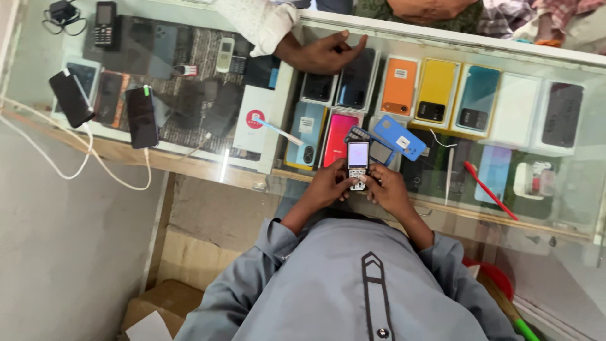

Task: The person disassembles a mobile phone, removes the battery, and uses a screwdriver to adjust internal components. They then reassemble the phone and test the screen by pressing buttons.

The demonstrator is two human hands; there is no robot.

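A small dark bar-shaped keypad phone [358, 165] sits just below the middle of the frame, held in both hands above the near edge of the glass-topped display worktop [189, 165]. Its upper half is a lit pale screen, white with a faint violet cast; its lower half is a keypad of light buttons, partly covered by thumbs. The phone's long axis runs nearly straight up and down in the frame, screen end toward the top, keypad end toward the wearer's body, face turned up to the camera.

The left hand [328, 186] wraps the phone's lower left side, fingers closed around it, thumb on the keypad. The right hand [386, 189] closes on the lower right side in the same way, its thumb also over the keys. Both wrists come out of grey sleeves at the bottom centre.

Just right of the phone's top lies a blue flat phone case [398, 136] with a white sticker, tilted. Under the glass are rows of boxed phones, among them an orange box [399, 86] and a yellow box [435, 90] in the upper middle. A red pen [489, 189] lies slanted at right. At upper centre another person's hand [322, 52], in a pale sleeve, rests on the far edge. At upper left two black smartphones [142, 117] lie with white cables attached.
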